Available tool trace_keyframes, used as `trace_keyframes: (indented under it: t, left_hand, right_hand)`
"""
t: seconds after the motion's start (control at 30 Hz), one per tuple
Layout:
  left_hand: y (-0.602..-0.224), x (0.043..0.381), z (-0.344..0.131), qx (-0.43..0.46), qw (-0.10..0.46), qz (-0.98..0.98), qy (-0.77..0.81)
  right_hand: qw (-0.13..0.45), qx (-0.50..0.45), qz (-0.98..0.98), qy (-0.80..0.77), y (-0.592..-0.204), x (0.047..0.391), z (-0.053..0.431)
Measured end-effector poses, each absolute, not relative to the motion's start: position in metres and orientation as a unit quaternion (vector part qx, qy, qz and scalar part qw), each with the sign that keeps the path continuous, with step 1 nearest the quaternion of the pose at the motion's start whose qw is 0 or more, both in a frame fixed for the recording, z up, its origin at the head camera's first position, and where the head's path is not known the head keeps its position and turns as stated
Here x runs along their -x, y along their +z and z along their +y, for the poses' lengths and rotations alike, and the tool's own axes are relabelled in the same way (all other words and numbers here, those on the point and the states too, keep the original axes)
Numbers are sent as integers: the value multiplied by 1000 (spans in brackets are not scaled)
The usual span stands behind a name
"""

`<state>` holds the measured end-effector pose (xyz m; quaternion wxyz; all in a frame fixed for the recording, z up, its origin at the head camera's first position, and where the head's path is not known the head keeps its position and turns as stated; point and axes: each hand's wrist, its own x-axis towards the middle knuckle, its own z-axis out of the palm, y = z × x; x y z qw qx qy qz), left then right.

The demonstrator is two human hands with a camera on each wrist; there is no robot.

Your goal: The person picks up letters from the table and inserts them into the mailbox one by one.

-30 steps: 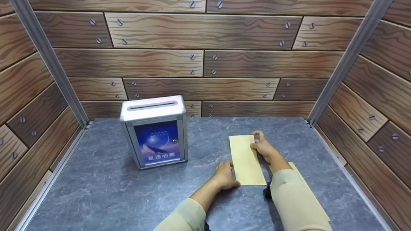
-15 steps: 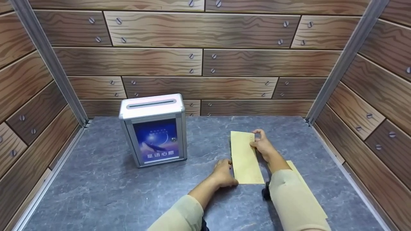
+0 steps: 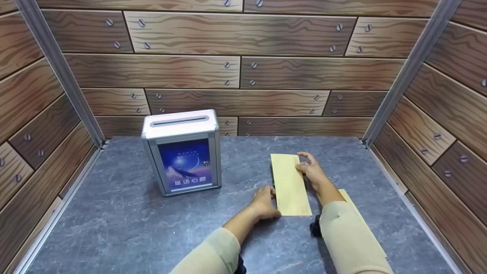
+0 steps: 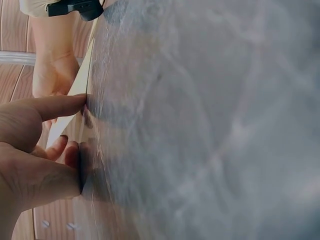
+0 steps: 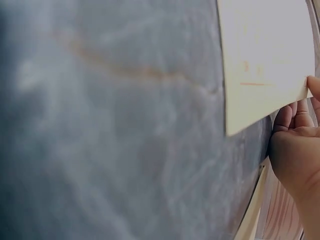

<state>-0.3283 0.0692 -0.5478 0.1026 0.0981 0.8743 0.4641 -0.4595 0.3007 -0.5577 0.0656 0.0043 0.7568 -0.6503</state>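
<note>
A pale yellow paper envelope lies lengthwise on the right of the table, a dark gap showing under its left edge. My right hand pinches its far right edge between thumb and fingers. At the near left corner, the left hand touches the paper with its thumb, while its other fingers rest by the left edge. Orange print marks the envelope in the right wrist view. The left wrist view catches the envelope nearly edge-on, with the left hand close against it.
A silver box with a top slot and a blue picture on its locked door stands left of the hands. A second yellow sheet or envelope lies partly under the right sleeve. Wood-patterned walls enclose the grey marbled table.
The envelope's far end has risen a little, and a dark gap has appeared along its left edge. Both hands stay nearly in place. The head view has shifted slightly.
</note>
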Motion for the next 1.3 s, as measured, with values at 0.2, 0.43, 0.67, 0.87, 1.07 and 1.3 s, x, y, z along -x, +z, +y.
trace_keyframes:
  t: [0.2, 0.43, 0.67, 0.87, 1.07, 1.3]
  left_hand:
    - [-548, 327, 69, -99, 107, 869, 472]
    - [-553, 328, 64, -107, 135, 834, 524]
    - [-550, 330, 57, -109, 159, 810, 554]
    - [-546, 330, 49, -103, 172, 791, 578]
    - [-540, 327, 40, -93, 199, 773, 596]
    - [-519, 314, 25, -110, 203, 732, 641]
  right_hand:
    - [60, 2, 762, -645, -559, 457, 303]
    - [58, 16, 764, -643, -556, 450, 301]
    - [37, 25, 746, -665, -536, 445, 288]
    - [22, 52, 740, -670, -516, 442, 278]
    - [15, 76, 713, -697, -498, 433, 271]
    - [0, 102, 682, -725, -478, 418, 264]
